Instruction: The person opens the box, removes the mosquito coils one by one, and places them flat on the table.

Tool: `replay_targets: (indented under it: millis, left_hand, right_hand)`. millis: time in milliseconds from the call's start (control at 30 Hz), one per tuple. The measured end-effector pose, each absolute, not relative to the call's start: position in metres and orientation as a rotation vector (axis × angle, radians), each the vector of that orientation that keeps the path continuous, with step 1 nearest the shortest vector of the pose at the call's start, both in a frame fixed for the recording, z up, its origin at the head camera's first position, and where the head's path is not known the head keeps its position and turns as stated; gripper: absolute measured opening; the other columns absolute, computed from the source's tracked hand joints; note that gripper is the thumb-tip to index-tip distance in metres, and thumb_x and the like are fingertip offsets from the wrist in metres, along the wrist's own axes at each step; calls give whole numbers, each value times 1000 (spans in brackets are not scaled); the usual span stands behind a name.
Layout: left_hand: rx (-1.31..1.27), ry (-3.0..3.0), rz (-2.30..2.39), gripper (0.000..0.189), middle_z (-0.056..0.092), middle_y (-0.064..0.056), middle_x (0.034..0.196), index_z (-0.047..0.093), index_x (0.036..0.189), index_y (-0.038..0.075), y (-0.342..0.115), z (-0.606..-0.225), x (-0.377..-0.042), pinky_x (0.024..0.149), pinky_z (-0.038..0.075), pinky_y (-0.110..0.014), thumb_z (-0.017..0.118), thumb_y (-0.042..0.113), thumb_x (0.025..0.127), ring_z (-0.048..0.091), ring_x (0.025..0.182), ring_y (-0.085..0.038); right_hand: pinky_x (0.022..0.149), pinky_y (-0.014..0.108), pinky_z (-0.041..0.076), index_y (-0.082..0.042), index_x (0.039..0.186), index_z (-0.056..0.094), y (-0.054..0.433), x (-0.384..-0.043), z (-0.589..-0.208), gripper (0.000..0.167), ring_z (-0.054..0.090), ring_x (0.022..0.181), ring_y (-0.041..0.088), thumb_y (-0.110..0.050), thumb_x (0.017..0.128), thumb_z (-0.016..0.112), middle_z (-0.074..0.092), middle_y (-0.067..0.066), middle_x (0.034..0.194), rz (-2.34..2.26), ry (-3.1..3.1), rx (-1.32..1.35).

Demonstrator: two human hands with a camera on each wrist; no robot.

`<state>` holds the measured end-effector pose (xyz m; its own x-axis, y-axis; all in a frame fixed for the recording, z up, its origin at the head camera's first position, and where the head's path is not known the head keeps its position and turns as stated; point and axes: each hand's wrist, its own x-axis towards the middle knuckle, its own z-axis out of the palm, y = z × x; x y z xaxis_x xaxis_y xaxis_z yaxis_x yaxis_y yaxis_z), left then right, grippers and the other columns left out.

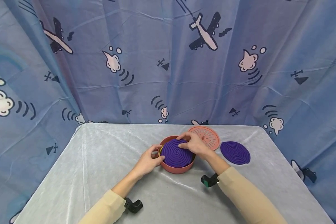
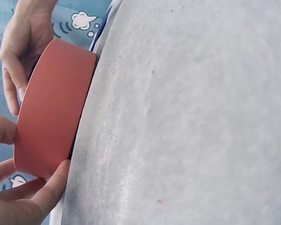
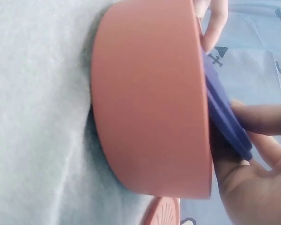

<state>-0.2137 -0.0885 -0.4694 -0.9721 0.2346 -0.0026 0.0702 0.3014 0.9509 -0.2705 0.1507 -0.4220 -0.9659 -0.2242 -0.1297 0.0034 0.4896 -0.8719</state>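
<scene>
Midway across the worktop, the left hand grips the salmon bowl at its left, while the right hand pinches the tilted purple coil at the bowl's mouth, probably best moved gently with the bowl braced.

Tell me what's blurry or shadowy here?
Head view: mostly clear, rings show on the held purple spiral; right wrist view: the tablecloth looks blurry, with a dark shadow beside the orange bowl; left wrist view: the tablecloth looks bright and soft.
</scene>
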Motion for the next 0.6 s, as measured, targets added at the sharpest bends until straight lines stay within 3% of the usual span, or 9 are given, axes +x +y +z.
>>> replay_targets:
  millis: [200, 600]
  left_hand:
    - [282, 2414, 1772, 47, 52, -20, 140, 56, 140, 10, -89, -470, -214, 79, 61, -32, 69, 15, 95, 62, 116, -31]
    - [296, 2431, 1749, 48, 53, -19, 141, 55, 141, 9, -89, -470, -214, 79, 61, -32, 69, 16, 95, 62, 117, -31]
  right_hand:
    - [97, 43, 52, -8, 121, 70, 160, -273, -413, 31, 54, 123, 33, -4, 91, 72, 59, 14, 134, -1536, 2494, -203]
    - [97, 40, 53, -3, 123, 68, 197, -263, -395, 29, 54, 125, 34, -2, 94, 69, 55, 13, 143, -1590, 2511, -287]
